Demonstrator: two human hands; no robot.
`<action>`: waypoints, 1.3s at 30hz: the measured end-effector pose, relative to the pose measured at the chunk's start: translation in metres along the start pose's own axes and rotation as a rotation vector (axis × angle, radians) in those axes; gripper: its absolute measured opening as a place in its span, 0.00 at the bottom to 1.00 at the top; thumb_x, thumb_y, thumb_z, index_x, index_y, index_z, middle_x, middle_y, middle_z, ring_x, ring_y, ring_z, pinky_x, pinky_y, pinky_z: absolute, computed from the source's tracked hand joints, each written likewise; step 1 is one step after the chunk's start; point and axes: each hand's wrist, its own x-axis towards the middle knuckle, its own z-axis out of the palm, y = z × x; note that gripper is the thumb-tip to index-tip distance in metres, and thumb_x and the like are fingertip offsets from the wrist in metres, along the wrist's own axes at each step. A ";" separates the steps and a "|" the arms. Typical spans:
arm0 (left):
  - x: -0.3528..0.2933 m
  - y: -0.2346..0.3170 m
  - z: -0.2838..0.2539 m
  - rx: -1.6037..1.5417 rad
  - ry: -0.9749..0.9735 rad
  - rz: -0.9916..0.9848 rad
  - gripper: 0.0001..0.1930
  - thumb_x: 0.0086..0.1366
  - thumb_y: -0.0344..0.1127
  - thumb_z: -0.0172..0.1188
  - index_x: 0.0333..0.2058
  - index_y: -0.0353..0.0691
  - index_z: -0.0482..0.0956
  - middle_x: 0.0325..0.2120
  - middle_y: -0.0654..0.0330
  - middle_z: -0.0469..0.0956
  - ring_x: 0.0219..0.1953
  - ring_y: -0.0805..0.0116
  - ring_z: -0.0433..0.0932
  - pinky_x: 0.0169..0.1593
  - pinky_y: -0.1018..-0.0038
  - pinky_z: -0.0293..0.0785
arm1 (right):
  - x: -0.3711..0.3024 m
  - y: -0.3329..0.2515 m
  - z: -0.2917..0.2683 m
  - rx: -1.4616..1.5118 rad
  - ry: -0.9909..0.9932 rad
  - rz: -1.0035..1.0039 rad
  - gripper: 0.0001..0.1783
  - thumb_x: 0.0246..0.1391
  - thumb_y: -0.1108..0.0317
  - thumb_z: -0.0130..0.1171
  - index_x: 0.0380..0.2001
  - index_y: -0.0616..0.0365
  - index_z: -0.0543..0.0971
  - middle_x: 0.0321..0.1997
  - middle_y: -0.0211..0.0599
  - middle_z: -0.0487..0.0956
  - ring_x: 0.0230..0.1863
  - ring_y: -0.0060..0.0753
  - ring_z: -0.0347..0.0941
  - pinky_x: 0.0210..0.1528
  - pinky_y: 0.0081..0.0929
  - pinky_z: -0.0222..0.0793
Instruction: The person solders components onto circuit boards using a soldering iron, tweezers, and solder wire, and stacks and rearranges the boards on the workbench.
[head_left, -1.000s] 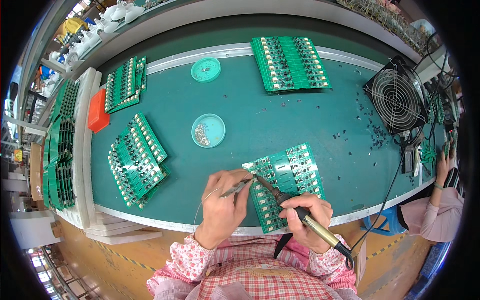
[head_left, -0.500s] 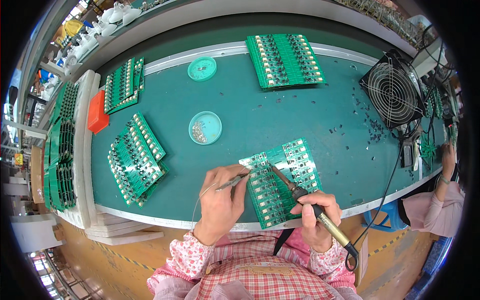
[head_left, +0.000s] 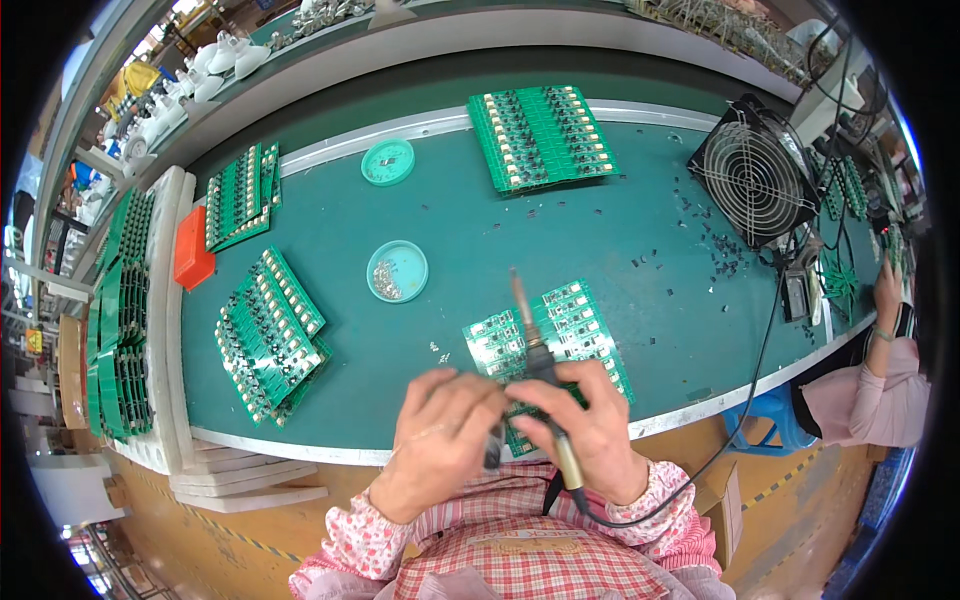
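Observation:
My left hand (head_left: 440,435) is closed, fingers curled and slightly blurred, just left of the circuit board's near part. A dark grey end of tweezers (head_left: 493,446) sticks out below its fingers; the rest is hidden. A fine strand of solder wire lies across this hand. My right hand (head_left: 592,432) grips a soldering iron (head_left: 541,362), its bare metal tip pointing away from me above the board. Beneath lies a green circuit board panel (head_left: 590,340) with rows of small parts, its near portion covered by my hands. Several tiny pale bits (head_left: 438,352) lie left of it.
Two round teal dishes, one (head_left: 424,272) with small silvery parts, another (head_left: 387,183) beyond. Board stacks stand far (head_left: 545,140) and left (head_left: 270,340), near an orange box (head_left: 192,255). Right are scattered black chips (head_left: 725,255), a fan (head_left: 755,180), the iron's cord and a co-worker's arm (head_left: 885,310).
The iron's tip has lifted off the board and swung to point straight away. My hands have come together over the board's near end, and the left hand has turned, hiding most of the tweezers.

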 end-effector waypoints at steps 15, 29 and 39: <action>-0.032 -0.008 -0.031 0.024 -0.214 0.023 0.17 0.50 0.23 0.66 0.40 0.40 0.76 0.39 0.62 0.81 0.42 0.62 0.80 0.54 0.60 0.70 | -0.009 0.004 -0.003 0.242 -0.106 -0.008 0.11 0.44 0.73 0.73 0.34 0.51 0.84 0.32 0.34 0.71 0.32 0.36 0.72 0.32 0.31 0.69; -0.026 -0.029 -0.010 -0.185 0.138 -0.469 0.06 0.64 0.19 0.60 0.40 0.31 0.79 0.38 0.55 0.82 0.42 0.65 0.83 0.48 0.74 0.76 | -0.021 0.016 -0.007 0.061 0.185 0.126 0.09 0.52 0.79 0.66 0.37 0.59 0.82 0.32 0.37 0.77 0.33 0.33 0.69 0.35 0.28 0.67; -0.027 -0.041 -0.002 -0.148 0.130 -0.411 0.08 0.64 0.19 0.59 0.42 0.32 0.77 0.39 0.54 0.81 0.40 0.61 0.82 0.47 0.72 0.76 | -0.025 0.018 -0.007 0.071 0.227 0.138 0.08 0.53 0.78 0.65 0.38 0.59 0.82 0.33 0.38 0.78 0.34 0.34 0.70 0.36 0.28 0.67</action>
